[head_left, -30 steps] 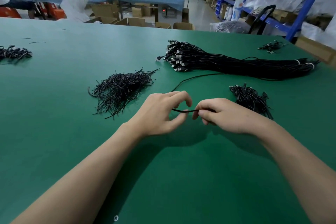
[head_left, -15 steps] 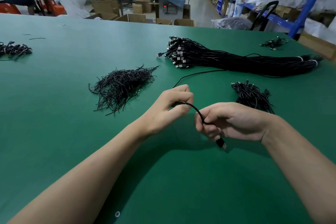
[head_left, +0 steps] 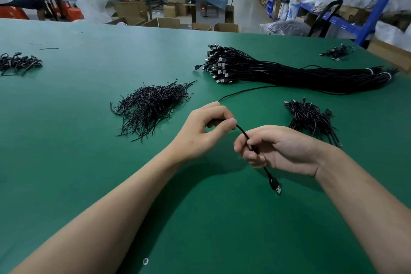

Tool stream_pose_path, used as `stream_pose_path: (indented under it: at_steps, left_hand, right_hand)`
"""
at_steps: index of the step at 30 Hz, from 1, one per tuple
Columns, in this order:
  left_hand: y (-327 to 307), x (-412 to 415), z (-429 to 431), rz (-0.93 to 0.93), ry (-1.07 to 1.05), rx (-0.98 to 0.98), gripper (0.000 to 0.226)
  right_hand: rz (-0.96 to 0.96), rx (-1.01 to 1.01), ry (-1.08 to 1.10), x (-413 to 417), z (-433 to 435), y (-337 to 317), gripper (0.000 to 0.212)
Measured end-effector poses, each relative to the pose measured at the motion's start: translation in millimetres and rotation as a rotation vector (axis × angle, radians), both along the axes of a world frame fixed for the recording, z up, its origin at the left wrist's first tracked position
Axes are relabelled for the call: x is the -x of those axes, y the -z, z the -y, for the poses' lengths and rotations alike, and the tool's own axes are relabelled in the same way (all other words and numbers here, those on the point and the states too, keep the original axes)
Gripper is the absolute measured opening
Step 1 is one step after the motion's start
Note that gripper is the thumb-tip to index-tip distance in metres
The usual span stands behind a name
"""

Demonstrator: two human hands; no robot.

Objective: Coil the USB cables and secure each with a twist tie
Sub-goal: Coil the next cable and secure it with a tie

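Black USB cable is held taut between two bare hands at the centre of the frame, above a green-surfaced work table. The left hand pinches the cord between thumb and curled fingers. The right hand, just to its right, has its fingers wrapped round the same cord, and the cable's flat silver-tipped plug hangs below that fist, close over the table. Beyond the left hand the cord trails across the table towards a long thick bundle of black cables lying across the upper right, plugs bunched at its left end. Left of centre lies a loose heap of short black wire twist ties. A small pile of coiled black cables sits just beyond the right hand. A small dark cable heap lies at the far left edge, and a smaller cable cluster near the table's upper right corner. Blue metal shelving stands at upper right.
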State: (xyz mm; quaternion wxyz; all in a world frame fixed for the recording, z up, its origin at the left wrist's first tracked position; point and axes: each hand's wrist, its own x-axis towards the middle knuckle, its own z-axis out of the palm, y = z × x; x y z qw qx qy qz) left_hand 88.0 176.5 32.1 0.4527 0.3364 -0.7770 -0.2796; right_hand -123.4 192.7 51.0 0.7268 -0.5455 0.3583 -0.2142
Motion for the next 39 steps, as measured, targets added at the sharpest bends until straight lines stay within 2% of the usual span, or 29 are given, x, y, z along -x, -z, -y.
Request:
stream_pose_path:
  at_steps: [6,15,20,23,27,32,36,39]
  left_hand:
    - [6.4,0.2,5.6,0.081,-0.069,0.055,0.011]
    - [5.9,-1.6,7.8,0.069,-0.118,0.087,0.014]
    - [6.9,-3.0,8.7,0.084,-0.134,0.090,0.014]
    - [8.0,-3.6,9.9,0.070,-0.121,0.064,0.013]
    - [13.3,5.3,7.3,0.095,-0.095,0.074,0.016]
    - [16.2,16.6,0.5,0.187,-0.042,0.117,0.022]
    - [13.3,22.7,-5.3,0.243,-0.098,0.188,0.028]
    - [10.2,23.2,-6.3,0.278,-0.151,0.258,0.025]
  right_hand:
    - [-0.015,-0.068,0.030,0.3,-2.4,0.7,0.034]
    - [-0.046,-0.099,0.039,-2.5,-9.4,-6.7,0.029]
    - [0.008,-0.084,0.035,-2.1,-12.2,-3.6,0.031]
    - [0.087,-0.002,0.063,-3.1,-12.9,-5.5,0.031]
    - [0.286,0.104,0.146,-7.3,-12.8,-16.9,0.025]
    - [0.449,0.265,0.427,-19.7,-3.2,-33.0,0.021]
    - [0.389,0.481,0.562,-30.2,7.7,-36.6,0.028]
    - [0.172,0.684,0.624,-38.7,12.7,-31.2,0.030]
